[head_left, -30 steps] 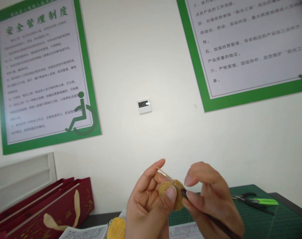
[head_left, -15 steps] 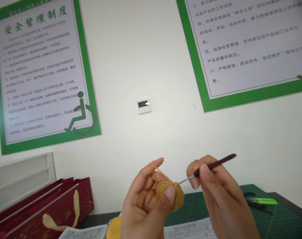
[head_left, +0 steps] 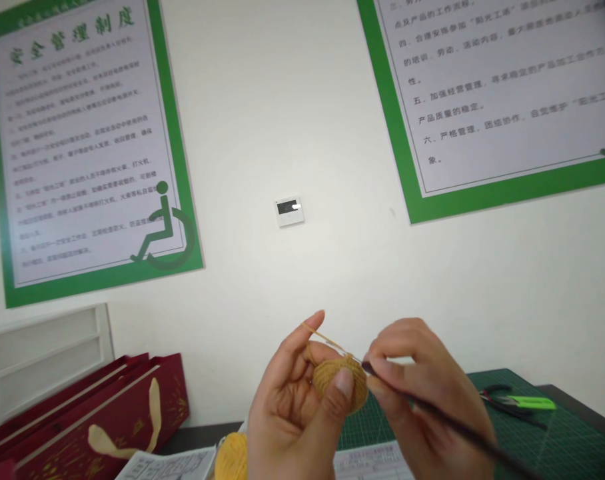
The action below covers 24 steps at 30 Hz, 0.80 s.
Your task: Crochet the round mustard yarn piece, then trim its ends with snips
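Between the thumb and fingers of my left hand (head_left: 300, 393) is a small rounded piece of mustard-coloured crochet work (head_left: 340, 385). A strand of yarn (head_left: 327, 338) runs from the raised left index finger down to the top of the piece. My right hand (head_left: 427, 393) pinches a crochet hook (head_left: 447, 421) with a dark handle, which slants down to the lower right. The hook's metal end is at the top edge of the crochet work, touching the yarn there. Its very tip is hard to make out.
A yellow ball of yarn (head_left: 231, 457) and printed sheets (head_left: 372, 461) lie below the hands. Pliers (head_left: 502, 399) and a bright green tool (head_left: 532, 403) rest on the green cutting mat (head_left: 577, 443). Dark red gift bags (head_left: 127, 417) stand left, before a wall with posters (head_left: 195, 257).
My right hand has turned, so the hook's handle end has swung from upper right to lower right. The hand sits closer to the crochet work. My left hand has barely moved.
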Available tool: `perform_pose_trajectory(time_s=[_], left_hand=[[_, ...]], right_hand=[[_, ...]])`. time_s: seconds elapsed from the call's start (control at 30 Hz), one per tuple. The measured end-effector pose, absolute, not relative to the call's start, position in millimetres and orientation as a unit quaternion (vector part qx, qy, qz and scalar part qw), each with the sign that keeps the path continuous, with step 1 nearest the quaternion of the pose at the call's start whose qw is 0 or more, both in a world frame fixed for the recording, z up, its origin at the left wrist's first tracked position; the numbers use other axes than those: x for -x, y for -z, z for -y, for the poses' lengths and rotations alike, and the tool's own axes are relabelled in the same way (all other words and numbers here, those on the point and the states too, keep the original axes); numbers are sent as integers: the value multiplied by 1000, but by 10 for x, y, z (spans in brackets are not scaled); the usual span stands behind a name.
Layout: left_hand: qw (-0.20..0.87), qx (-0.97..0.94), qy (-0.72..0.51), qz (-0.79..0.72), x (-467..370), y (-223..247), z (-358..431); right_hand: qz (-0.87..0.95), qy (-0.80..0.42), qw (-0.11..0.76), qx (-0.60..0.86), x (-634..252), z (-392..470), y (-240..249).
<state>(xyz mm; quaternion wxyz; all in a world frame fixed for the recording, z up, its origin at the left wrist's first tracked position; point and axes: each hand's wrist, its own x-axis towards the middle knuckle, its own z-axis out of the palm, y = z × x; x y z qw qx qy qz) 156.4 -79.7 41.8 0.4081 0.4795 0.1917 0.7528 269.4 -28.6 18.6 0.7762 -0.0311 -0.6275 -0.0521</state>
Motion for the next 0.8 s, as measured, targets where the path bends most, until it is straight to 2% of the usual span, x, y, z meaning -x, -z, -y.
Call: perform_pose_trajectory(time_s=[0.07, 0.13, 0.23, 0.3, 0.37, 0.53, 0.63, 0.8], left_hand=[[468, -474, -722, -187, -1553, -423, 810], [544, -460, -677, -184, -1528, -429, 815], [610, -446, -629, -181, -1482, -442, 808], [617, -449, -622, -178, -1459, -453, 800], [610, -453, -626, -173, -1444, -463, 795], [599, -464, -630, -171, -1433, -466, 795], [546, -488, -659, -173, -1450, -443, 781], [443, -517, -706, -196, -1492, -406, 749]], right_hand=[[569, 260, 779, 48, -2701, 277, -177], [535, 277, 797, 27, -2663, 274, -168], [557, 52, 828, -44, -2564, 291, -161], [541, -128, 829, -63, -2521, 311, -152], [515, -245, 818, -70, -2528, 324, -138], [513, -425, 741, -86, -2652, 317, -146], [513, -520, 676, -96, -2662, 330, -188], [503, -555, 662, -26, -2610, 376, -228]])
